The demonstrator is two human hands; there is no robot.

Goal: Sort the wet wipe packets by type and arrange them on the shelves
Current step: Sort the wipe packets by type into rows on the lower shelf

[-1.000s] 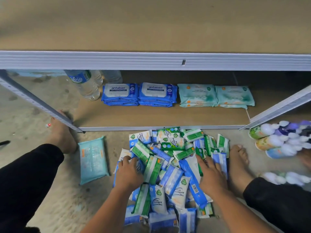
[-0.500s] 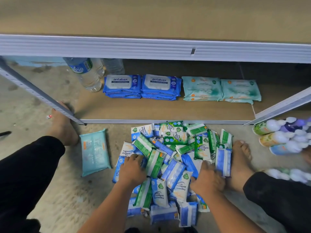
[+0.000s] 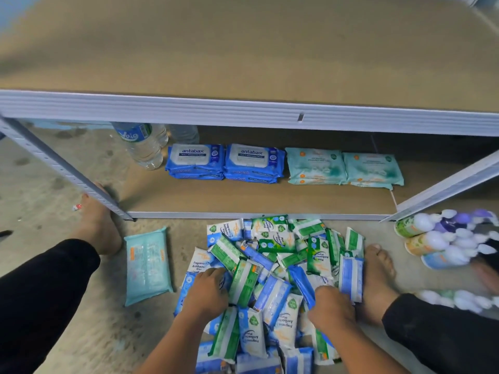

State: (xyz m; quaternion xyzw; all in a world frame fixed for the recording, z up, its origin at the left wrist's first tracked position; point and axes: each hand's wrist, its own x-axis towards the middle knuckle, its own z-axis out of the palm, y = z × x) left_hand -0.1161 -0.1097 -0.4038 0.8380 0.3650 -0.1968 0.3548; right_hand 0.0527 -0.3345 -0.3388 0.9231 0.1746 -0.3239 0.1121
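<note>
Both of your hands are down in the heap of small packets (image 3: 270,255) on the floor. The left hand (image 3: 208,290) lies palm down on blue-and-white packets, with its fingers bent into the heap. The right hand (image 3: 332,303) is the same, and its fingertips are hidden among the packets. For each grip I cannot tell if it has closed on one packet or only presses on the heap.

The packets are green and blue, mixed, and they lie in all directions under each grip and ahead of it. A green packet (image 3: 245,282) lies just right of the left grip, between the hands, with its long axis pointing away from you toward the lower shelf (image 3: 243,198).

This shelf is ahead of both grips, beyond the heap. Blue packs (image 3: 224,160) and teal packs (image 3: 343,167) are already stacked there side by side. One teal pack (image 3: 147,265) is on the floor, apart to the left of the left grip, with its long axis also toward the shelf. I judge the left hand is the nearer one for it.
</note>
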